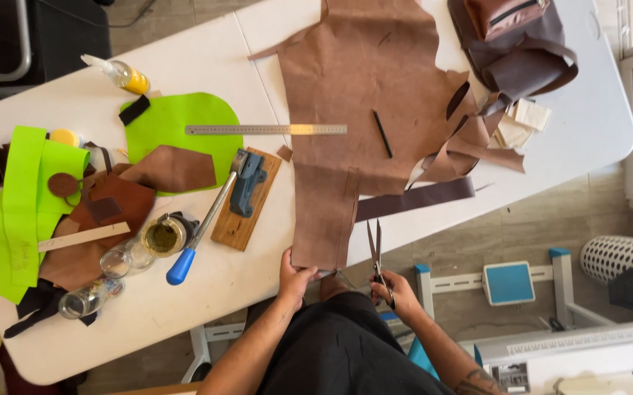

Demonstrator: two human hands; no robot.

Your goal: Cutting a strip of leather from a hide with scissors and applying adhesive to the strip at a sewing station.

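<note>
Looking down, I saw my left hand (pixel 296 276) pinching the near end of the brown leather hide (pixel 364 102), which hung over the worktop's (pixel 206 58) near edge. My right hand (pixel 395 291) was closed on scissors (pixel 376 252), blades barely parted, just beside that strip. A slit already ran up the strip; most of the hide looked uncut, I judged. Farther left lay a wooden block (pixel 239 219), steel ruler (pixel 265 129) and green sheet (pixel 177 124).
</note>
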